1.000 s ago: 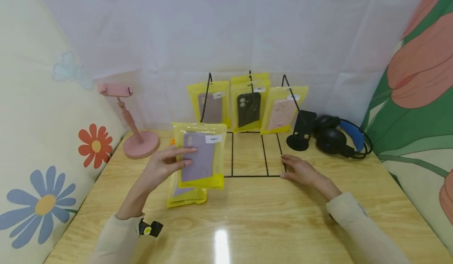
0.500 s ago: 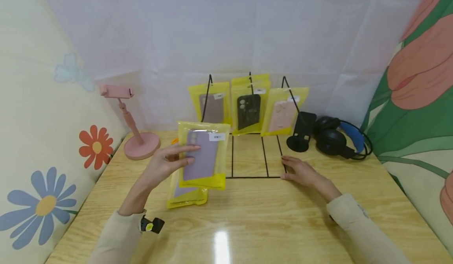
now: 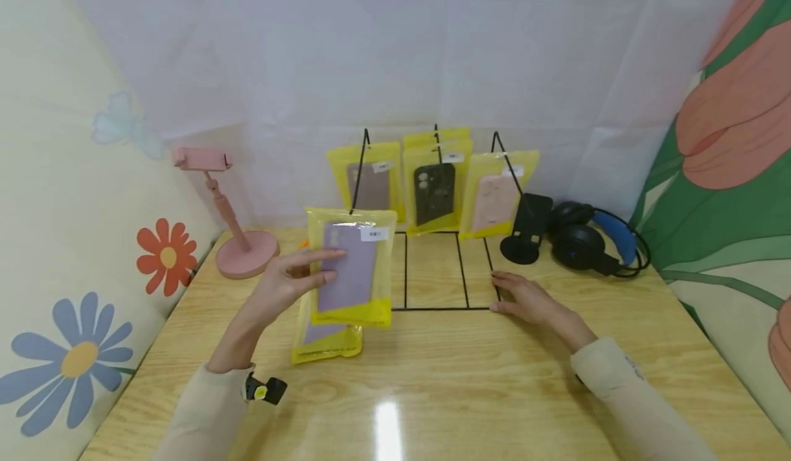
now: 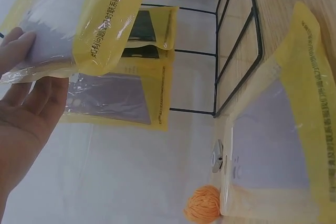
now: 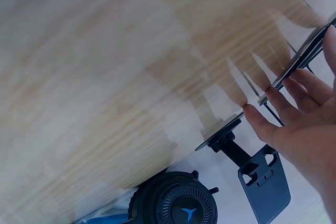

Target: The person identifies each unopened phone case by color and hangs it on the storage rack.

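Observation:
My left hand [image 3: 290, 284] holds a yellow packet with a purple phone case [image 3: 352, 268] upright above the table, fingers across its front; in the left wrist view the packet [image 4: 79, 14] sits against my left hand's fingers [image 4: 26, 103]. Below it a second yellow packet [image 3: 327, 337] lies flat on the table, also seen close up as the flat packet [image 4: 278, 145]. My right hand [image 3: 522, 296] rests with straight fingers on the front right corner of the black wire rack [image 3: 432, 308]; the right wrist view shows its fingertips [image 5: 273, 98] touching the wire.
Three yellow packets hang on the rack: brown [image 3: 369, 183], black [image 3: 434, 189], pink [image 3: 494, 196]. A black phone stand [image 3: 528, 231] and headphones [image 3: 587, 241] stand at the back right. A pink phone holder [image 3: 237, 241] stands back left, an orange ball [image 4: 202, 209] near it.
My left hand has raised the held packet slightly. The right hand has stayed on the rack corner.

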The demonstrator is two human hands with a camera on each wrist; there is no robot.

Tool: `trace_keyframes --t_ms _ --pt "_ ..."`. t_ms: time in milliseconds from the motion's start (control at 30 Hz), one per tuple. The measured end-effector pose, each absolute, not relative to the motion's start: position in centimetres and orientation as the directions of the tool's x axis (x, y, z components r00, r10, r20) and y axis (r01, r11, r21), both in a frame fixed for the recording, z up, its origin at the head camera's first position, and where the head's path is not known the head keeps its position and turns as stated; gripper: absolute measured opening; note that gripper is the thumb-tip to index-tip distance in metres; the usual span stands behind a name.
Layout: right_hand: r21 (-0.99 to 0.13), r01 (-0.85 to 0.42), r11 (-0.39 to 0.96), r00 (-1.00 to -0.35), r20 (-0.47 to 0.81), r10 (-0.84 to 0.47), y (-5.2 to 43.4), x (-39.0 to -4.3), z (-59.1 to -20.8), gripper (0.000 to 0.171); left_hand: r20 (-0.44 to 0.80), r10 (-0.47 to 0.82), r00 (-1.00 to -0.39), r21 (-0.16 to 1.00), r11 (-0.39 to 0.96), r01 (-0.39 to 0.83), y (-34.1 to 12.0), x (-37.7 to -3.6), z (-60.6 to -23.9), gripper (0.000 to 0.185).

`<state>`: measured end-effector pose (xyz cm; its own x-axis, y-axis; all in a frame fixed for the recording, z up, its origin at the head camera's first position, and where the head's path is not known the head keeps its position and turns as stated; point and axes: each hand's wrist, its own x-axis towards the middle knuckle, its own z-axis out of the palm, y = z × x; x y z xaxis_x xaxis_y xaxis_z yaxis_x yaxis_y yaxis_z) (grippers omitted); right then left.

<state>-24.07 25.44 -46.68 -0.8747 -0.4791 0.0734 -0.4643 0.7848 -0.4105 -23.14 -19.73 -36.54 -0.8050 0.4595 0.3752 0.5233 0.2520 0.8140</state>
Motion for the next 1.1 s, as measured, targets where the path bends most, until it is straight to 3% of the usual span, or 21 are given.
trace_keyframes --t_ms 467,1100 --pt "-0.413 -0.456 0.788 -0.878 0.066 -0.474 25.6 -24.1 -47.1 0.063 0.256 0.388 -0.885 0.881 0.283 0.379 -18.4 -27.8 -37.0 0.039" --pt "-0.401 -0.460 0.792 -0.878 0.069 -0.474 25.5 -24.3 -46.9 0.064 0.218 0.319 -0.922 0.939 0.191 0.288 -17.3 -33.4 -36.7 0.044"
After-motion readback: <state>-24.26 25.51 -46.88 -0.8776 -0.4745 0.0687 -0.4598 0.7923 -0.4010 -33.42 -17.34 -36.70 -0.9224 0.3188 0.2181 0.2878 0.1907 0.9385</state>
